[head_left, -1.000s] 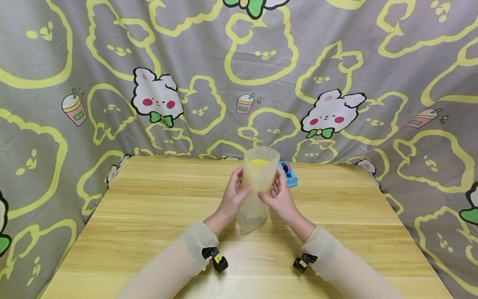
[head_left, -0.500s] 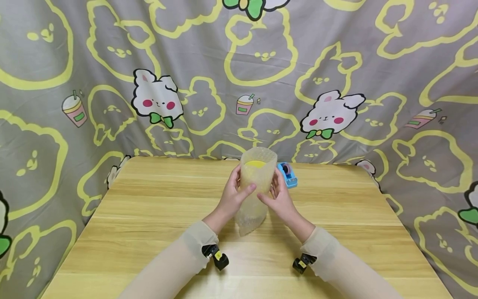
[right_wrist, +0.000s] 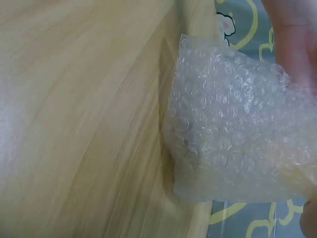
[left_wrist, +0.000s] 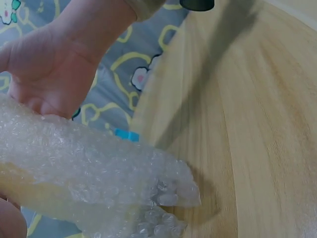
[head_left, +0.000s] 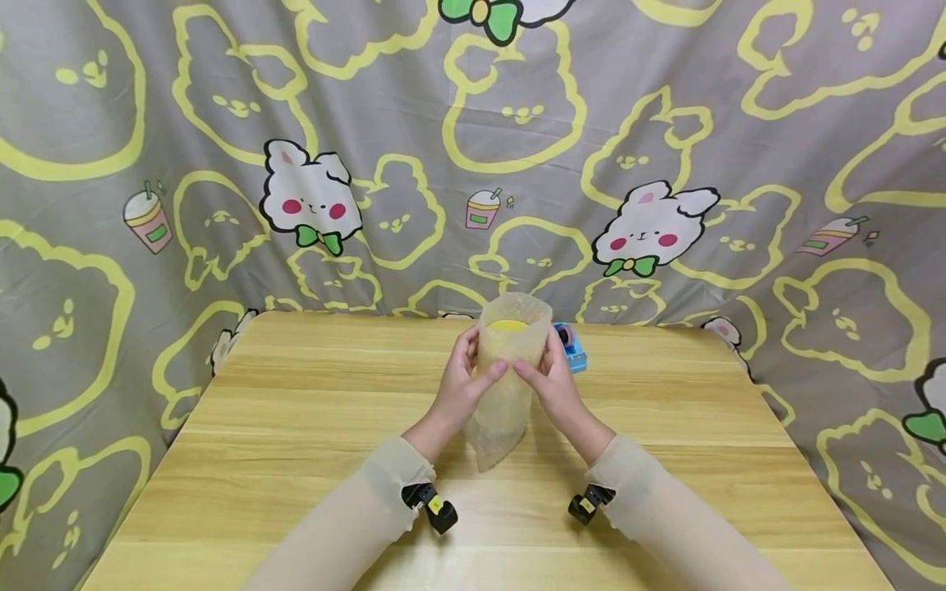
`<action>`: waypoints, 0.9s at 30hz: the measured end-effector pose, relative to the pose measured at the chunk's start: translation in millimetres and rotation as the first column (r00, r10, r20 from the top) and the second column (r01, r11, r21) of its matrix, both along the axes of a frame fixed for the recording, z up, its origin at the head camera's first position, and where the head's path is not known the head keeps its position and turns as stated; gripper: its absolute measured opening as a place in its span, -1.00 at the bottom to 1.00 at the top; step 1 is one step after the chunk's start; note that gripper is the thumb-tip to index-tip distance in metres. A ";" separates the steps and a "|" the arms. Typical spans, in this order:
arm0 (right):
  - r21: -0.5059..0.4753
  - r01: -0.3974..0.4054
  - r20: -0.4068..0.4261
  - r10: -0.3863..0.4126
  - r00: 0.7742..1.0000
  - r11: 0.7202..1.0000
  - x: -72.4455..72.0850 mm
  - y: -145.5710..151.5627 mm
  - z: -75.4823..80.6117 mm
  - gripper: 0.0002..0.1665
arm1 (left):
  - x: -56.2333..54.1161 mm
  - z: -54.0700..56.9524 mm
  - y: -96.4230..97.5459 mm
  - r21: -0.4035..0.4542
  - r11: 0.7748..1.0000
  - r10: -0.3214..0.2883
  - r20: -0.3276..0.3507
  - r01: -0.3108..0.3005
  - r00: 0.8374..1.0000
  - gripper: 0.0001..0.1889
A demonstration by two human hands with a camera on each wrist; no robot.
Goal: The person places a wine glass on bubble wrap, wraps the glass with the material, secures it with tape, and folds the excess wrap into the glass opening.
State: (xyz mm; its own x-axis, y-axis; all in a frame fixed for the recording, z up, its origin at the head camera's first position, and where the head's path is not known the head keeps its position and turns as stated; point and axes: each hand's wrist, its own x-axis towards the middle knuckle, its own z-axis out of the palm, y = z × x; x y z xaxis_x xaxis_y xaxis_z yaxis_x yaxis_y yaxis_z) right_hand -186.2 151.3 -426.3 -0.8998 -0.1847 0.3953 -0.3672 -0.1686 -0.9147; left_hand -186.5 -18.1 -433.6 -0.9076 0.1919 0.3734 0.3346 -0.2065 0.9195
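Note:
A sleeve of bubble wrap [head_left: 502, 410] stands roughly upright on the table, wrapped around something with a round yellow top [head_left: 507, 326]. The yellow top sits below the wrap's upper rim; the rest of that item is blurred by the wrap. My left hand [head_left: 458, 386] grips the roll from the left, and my right hand [head_left: 556, 384] grips it from the right. Both thumbs press on the near side, their tips close together, while the fingers curl round the sides. In the right wrist view, the lower end of the bubble wrap [right_wrist: 233, 114] looks loose and uneven.
Just behind my right hand, a blue tape dispenser [head_left: 576, 355] with a roll of tape is partly hidden. The wooden table [head_left: 310, 460] ends at a patterned curtain [head_left: 414, 107] at the back and sides. Each wrist carries a small black camera [head_left: 436, 509].
My right thumb has shifted up and left across the wrap, closer to my left thumb. The right forearm has moved slightly left, and both hands keep holding the bubble wrap.

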 end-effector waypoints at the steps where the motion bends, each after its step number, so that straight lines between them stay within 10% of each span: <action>1: -0.002 0.003 0.005 -0.003 1.000 1.000 -0.1 -0.2 -0.4 0.02 | 0.4 0.6 0.4 0.002 1.000 -0.002 -0.001 0.002 1.000 -0.25; 15: 0.005 0.078 0.009 -0.078 0.997 0.997 6.2 -15.0 3.9 -0.09 | 3.0 7.8 6.2 0.069 0.997 -0.022 0.030 0.019 0.999 -0.26; 27: -0.054 0.149 0.025 -0.148 0.989 0.987 8.8 -31.1 8.7 -0.28 | 3.7 12.0 11.2 0.049 0.993 0.102 0.093 -0.107 0.990 -0.39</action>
